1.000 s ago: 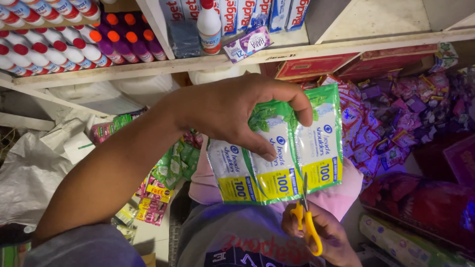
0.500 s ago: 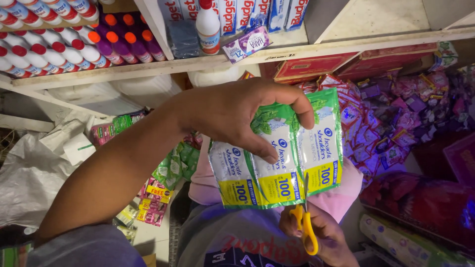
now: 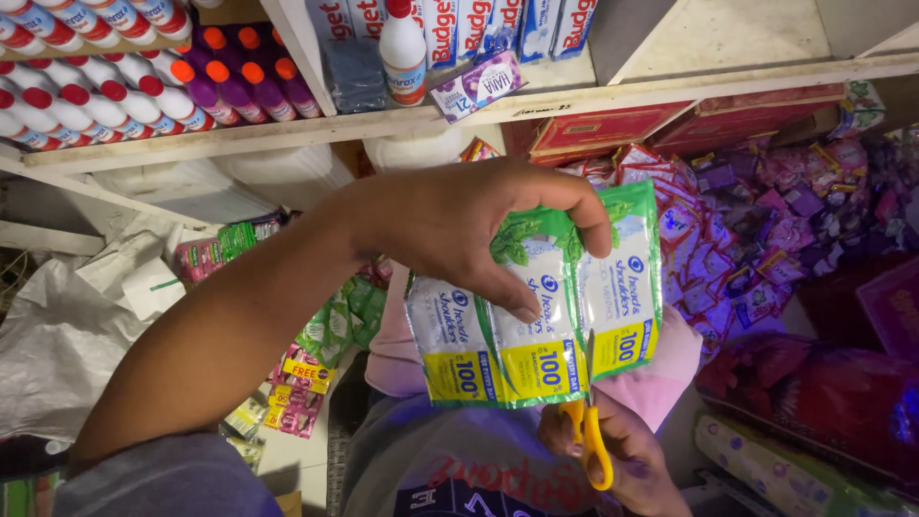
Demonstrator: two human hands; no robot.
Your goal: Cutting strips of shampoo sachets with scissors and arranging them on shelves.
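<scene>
1. White bottles with red caps line the upper shelf; pink and purple packets crowd the right.
2. The left hand is clamped on a strip of 3 green-and-white sachets.
3. Just below the strip, the right hand grips yellow scissors, blades touching its lower edge.

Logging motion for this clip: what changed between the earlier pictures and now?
Very little. The scissors in the right hand stay at the seam between the middle and right sachets, blade barely higher. The left hand keeps its pinch on the strip of green and white sachets, which has hardly shifted. The shelves and the packets on them are unchanged.
</scene>
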